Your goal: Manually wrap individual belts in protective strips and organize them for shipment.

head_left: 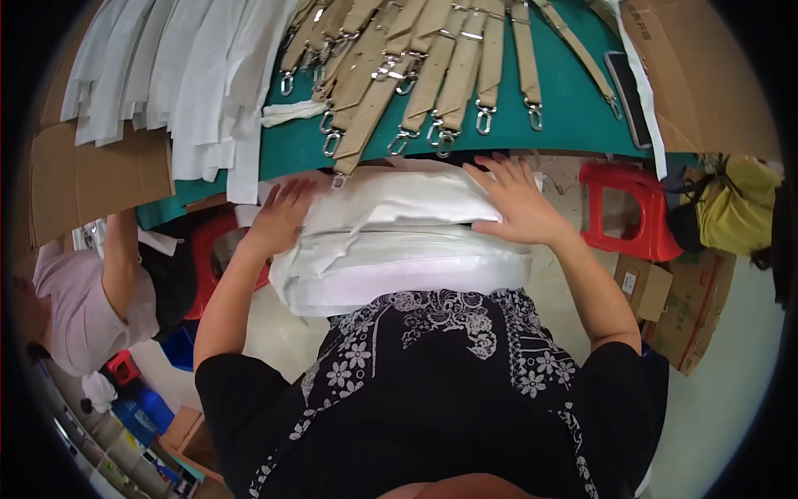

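Across my lap lies a pile of thin white wrapping sheets (407, 204), with a smooth, folded white bundle (416, 270) nearest my body. My left hand (287, 214) rests at the pile's left end, fingers stretched and slightly blurred. On its right end my right hand (519, 200) lies flat, fingers spread and thumb pointing inward. Neither hand grips anything. Just beyond, tan straps (440, 79) with silver swivel clasps fan out over the green table (549, 145), their clasp ends pointing toward me.
Long white strips (208, 91) hang over the table's left edge beside cardboard (100, 175). A dark phone (625, 96) lies at right. Below stand red stools (657, 216) and cardboard boxes (690, 308). Another person (91, 308) works at left; a yellow-green bag (736, 212) is at right.
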Demonstrator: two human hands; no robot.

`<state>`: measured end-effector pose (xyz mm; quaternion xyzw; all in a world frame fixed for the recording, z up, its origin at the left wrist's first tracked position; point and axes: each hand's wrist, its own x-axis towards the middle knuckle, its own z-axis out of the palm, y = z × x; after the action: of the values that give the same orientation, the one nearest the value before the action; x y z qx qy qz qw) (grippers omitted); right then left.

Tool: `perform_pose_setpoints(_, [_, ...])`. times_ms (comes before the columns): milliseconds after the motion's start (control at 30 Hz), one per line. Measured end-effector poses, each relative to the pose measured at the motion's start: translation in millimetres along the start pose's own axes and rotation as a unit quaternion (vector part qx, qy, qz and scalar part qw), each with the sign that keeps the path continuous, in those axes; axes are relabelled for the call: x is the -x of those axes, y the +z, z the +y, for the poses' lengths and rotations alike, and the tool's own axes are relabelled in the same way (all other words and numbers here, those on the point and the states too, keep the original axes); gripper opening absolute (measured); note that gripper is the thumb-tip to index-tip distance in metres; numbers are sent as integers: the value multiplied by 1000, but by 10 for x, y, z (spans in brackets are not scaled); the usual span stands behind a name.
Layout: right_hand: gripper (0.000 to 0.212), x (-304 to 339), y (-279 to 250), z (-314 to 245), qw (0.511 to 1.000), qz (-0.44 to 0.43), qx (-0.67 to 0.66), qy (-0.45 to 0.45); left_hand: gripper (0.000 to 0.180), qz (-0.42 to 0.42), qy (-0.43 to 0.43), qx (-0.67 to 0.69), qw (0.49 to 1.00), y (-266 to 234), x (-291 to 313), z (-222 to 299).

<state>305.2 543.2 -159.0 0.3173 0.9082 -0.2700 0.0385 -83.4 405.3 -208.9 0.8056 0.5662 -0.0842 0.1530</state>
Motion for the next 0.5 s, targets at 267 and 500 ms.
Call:
perform_pose_setpoints(267, [69,39,214,123,995,8,93,-43,48,35,-300,333,893,-325,139,200])
perform_pose_setpoints(500, [47,59,-54,165,989,9,58,-135,35,204,-118,205,950,89,-13,394])
